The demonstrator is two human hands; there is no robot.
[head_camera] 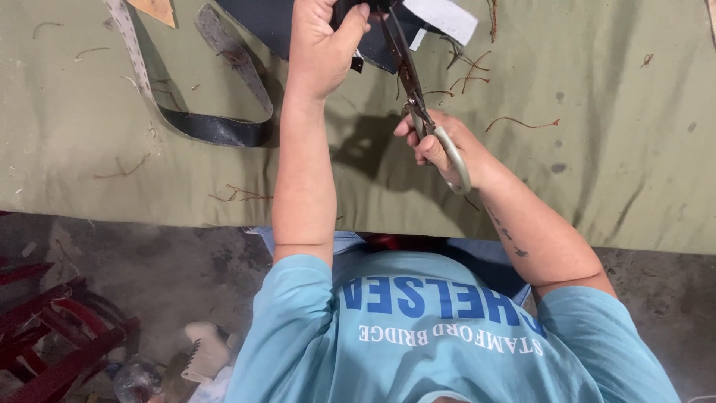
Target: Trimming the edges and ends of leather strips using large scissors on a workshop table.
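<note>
Scissors (412,93) gripped in right hand (447,149), fingers through the loops, blades reaching far into dark material (261,22); left hand (321,45) pinches it, probably to keep the cut edge taut.

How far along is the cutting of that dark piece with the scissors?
Looks done: reddish thread scraps and a dark strap lie on the olive cloth. In hand: the left hand grips the dark sheet at the frame's top edge, while the right hand works the scissors into it. What's left can't be judged; most of the sheet is out of view.
</note>
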